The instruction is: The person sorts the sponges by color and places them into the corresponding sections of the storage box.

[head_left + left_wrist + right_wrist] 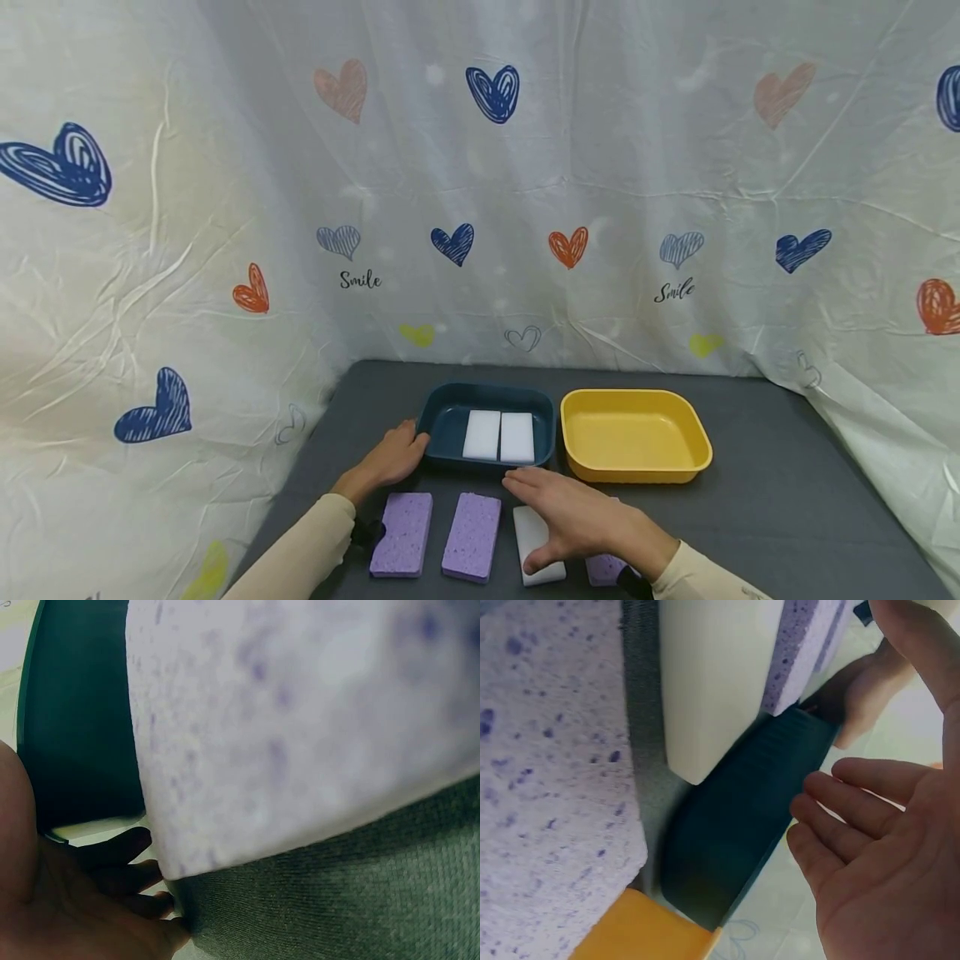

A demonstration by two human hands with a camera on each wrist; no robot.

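My left hand (393,452) is at the left side of a dark blue tray (486,392), fingertips right at its rim, and the left wrist view shows its fingers loosely bent. Two white sponges (481,435) lie side by side inside that tray. My right hand (573,512) hovers palm down over another white sponge (529,533), fingers extended toward the tray's front edge; in the right wrist view its palm (889,847) holds nothing. Partly hidden beneath this hand is a purple sponge (602,570).
Right of the blue tray stands a yellow tray (637,433) with nothing in it. Two more purple sponges, one at left (402,533) and one beside it (472,537), lie on the dark grey tabletop (787,500). A heart-printed curtain (570,150) encloses the table's back and sides.
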